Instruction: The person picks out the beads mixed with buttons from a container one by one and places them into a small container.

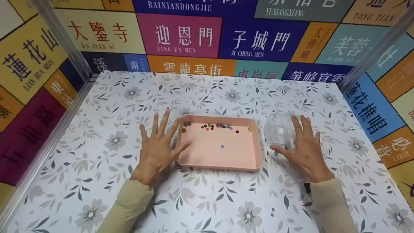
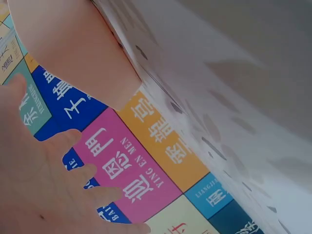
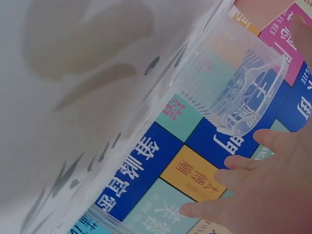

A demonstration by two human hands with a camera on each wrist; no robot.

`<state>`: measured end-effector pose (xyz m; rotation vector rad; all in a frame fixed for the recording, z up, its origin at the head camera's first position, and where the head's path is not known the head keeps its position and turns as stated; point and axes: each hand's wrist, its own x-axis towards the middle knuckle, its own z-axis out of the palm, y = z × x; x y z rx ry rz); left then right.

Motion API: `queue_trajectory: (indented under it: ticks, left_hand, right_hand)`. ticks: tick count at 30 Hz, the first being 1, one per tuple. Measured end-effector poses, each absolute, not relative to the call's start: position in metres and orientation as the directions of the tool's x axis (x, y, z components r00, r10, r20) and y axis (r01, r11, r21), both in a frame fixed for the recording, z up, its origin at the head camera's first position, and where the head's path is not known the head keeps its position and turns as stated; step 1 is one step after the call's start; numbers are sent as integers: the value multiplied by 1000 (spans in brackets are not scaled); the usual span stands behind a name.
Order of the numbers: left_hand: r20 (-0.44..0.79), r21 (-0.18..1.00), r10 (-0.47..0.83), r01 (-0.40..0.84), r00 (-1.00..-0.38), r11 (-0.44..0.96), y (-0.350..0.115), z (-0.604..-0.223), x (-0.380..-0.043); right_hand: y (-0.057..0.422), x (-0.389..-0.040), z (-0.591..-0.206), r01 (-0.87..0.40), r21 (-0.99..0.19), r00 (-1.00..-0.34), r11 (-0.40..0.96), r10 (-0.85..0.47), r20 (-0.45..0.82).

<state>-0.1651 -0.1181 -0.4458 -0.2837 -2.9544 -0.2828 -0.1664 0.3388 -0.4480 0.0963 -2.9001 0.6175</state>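
In the head view a pink rectangular tray point(image 1: 239, 155) stands mid-table with small round coloured pieces, perhaps beads, mostly along its far side. One blue piece point(image 1: 222, 146) lies apart near the tray's middle. My left hand point(image 1: 155, 150) is spread at the tray's left side, thumb over the rim; whether it touches cannot be told. Right of the tray sits a clear plastic container point(image 1: 277, 131), its top uncovered in the right wrist view. Beside it my right hand point(image 1: 305, 152) has its fingers spread, holding nothing. The left wrist view shows the tray's outer wall point(image 2: 83, 48) near the left hand point(image 2: 48, 180).
A white cloth with grey leaves and flowers point(image 1: 249, 197) covers the table. Panels with coloured blocks of lettering point(image 1: 184, 37) rise behind and at both sides. Clear corner strips point(image 1: 64, 35) stand at the back left and right.
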Motion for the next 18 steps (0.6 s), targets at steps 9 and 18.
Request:
queue_trajectory:
  ticks: [9, 18]
  left_hand:
    - [267, 311, 179, 261, -947, 914, -113, -444, -178]
    - [277, 422, 154, 264, -949, 867, -110, -442, -195]
  right_hand:
    - [345, -178, -447, -106, -588, -992, 802, -42, 120]
    - [346, -190, -449, -136, -676, -989, 725, -63, 131]
